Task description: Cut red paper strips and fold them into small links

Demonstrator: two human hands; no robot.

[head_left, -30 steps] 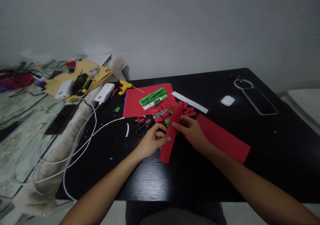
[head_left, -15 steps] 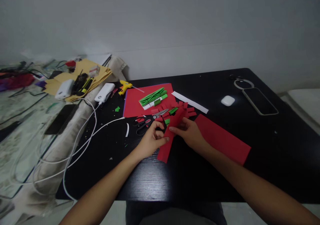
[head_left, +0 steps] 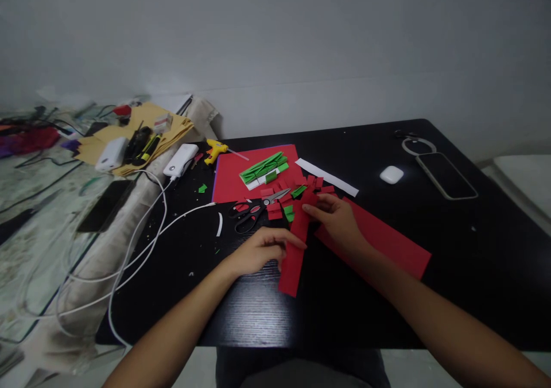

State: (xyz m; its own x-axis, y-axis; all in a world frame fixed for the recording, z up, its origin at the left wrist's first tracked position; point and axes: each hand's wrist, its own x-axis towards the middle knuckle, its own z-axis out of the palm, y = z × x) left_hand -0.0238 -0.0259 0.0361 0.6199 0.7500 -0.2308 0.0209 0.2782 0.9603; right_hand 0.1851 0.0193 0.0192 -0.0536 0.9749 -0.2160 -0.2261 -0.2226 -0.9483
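A folded-looking strip of red paper [head_left: 294, 264] slants across the middle of the black table, between my hands. My left hand [head_left: 258, 250] grips its left edge, with the index finger laid across the top. Higher up, my right hand [head_left: 340, 220] pinches the strip's right edge between thumb and fingers. Under my right wrist lies a larger red paper sheet [head_left: 391, 241]. Beyond the strip are small cut red paper pieces [head_left: 274, 210] and a small green piece [head_left: 298, 191]. Black-handled scissors [head_left: 253, 209] rest with blades parted, just beyond my left hand.
Green folded paper strips [head_left: 264, 168] lie on a red sheet [head_left: 226, 178] at the back. Nearby are a yellow glue gun [head_left: 214, 151], a white strip [head_left: 327, 177] and a power bank [head_left: 181, 159] with cables. A white case [head_left: 391, 174] and phone [head_left: 446, 175] lie right.
The red strip has swung slightly right and nearer to me, lying flatter. My left hand has shifted downward, its index finger now stretched over the strip. My right hand has moved slightly right.
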